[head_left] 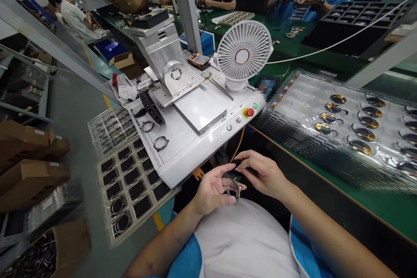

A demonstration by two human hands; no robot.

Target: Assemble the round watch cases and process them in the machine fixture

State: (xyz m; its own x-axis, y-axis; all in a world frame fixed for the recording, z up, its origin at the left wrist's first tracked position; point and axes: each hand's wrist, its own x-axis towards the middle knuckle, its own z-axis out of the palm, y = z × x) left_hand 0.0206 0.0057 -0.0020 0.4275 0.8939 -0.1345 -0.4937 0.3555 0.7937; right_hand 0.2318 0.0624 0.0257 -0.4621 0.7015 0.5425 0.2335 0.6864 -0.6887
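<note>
My left hand [213, 189] holds a round metal watch case [233, 190], an open ring seen at an angle, between the thumb and fingers in front of my body. My right hand [262, 173] is closed in a pinch just beside the left fingertips. A small dark bit shows at its fingertips, too small to name. On the white machine bench [182, 156] ahead lie two dark rings, the nearer ring [160, 143] close to the bench's left edge.
A tray of round parts with cables [306, 95] lies at right. A compartment tray [140, 208] stands at left. The bench carries a white fan [243, 54], a metal fixture [172, 69], tweezers [221, 88] and a red button [249, 112]. Other people sit beyond.
</note>
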